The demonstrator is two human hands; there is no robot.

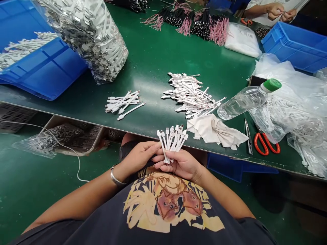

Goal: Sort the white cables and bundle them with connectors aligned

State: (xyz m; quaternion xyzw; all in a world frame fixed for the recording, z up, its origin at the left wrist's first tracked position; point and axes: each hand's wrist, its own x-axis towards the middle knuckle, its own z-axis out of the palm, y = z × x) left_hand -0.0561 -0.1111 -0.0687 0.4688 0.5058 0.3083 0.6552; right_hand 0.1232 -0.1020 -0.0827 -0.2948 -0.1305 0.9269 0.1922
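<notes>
Head view. A fan of short white cables [172, 141] with small metal plugs, gathered upright in both hands over the lap, just past the near edge of the green worktop [150, 58]. Right hand [178, 165] curled around the lower ends, fingers narrow and closed on the bunch. Left hand [138, 158], with a silver bangle [116, 178] at the wrist, reaching across, fingers long and straight against the side of the fan; firmness of that hold impossible to tell.

Just beside the fan on the worktop, a crumpled cream cloth [216, 131]. Farther in, two loose heaps of similar cables: a small heap [124, 104] left of centre and a large heap [190, 95] mid-worktop. Toward the right edge, a water bottle [242, 100] on its side, steel tweezers [248, 136] and red-handled scissors [267, 143].

Main risks: a slack left-hand hold, with cables sliding out of the fan and dropping to the floor; plugs catching on the worktop edge during any lift; the bottle, if knocked, rolling into the large heap and scattering it; sheathing nicked by the scissor blades if cables land beside them.
</notes>
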